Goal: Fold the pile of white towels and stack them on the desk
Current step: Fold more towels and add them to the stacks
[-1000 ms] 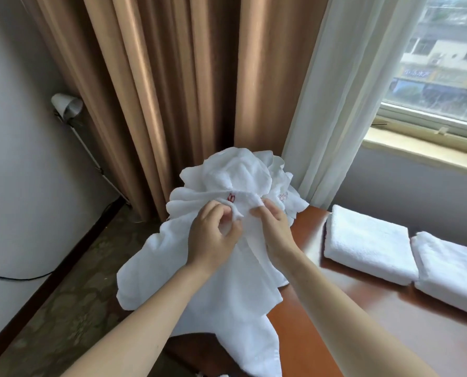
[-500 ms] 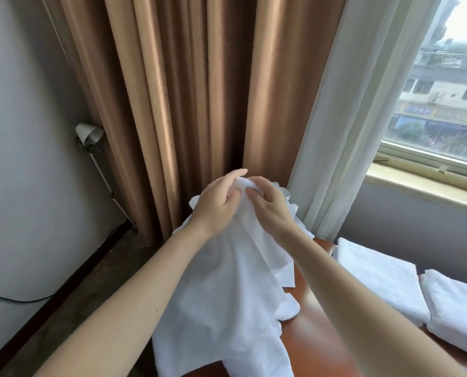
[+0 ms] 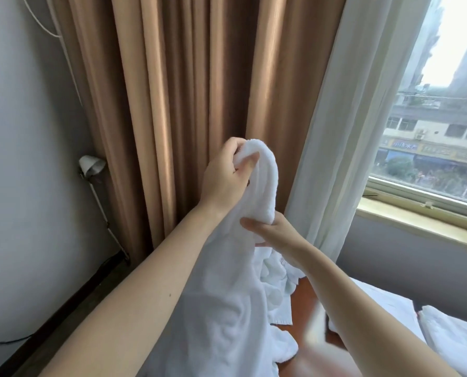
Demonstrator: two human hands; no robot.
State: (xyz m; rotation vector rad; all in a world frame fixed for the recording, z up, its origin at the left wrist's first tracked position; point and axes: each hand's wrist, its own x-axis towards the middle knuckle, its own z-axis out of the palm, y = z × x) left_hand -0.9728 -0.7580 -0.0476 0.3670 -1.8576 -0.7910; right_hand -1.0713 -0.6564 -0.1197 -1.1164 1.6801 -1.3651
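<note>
White towel (image 3: 243,295) held up above the reddish wooden worktop (image 3: 303,303).
Left hand (image 3: 227,175) grips the bunched top of the towel, fingers curled round it. Right hand (image 3: 270,229), at its five o'clock, pinches the cloth lower down. Folded towels (image 3: 450,341) lie on the worktop at four o'clock of the hanging towel.

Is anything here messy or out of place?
Only the laundry. The white towel held up by the left hand and right hand hangs bunched, and more crumpled towels sprawl on the desk near two folded towels. Nothing looks damaged.
</note>
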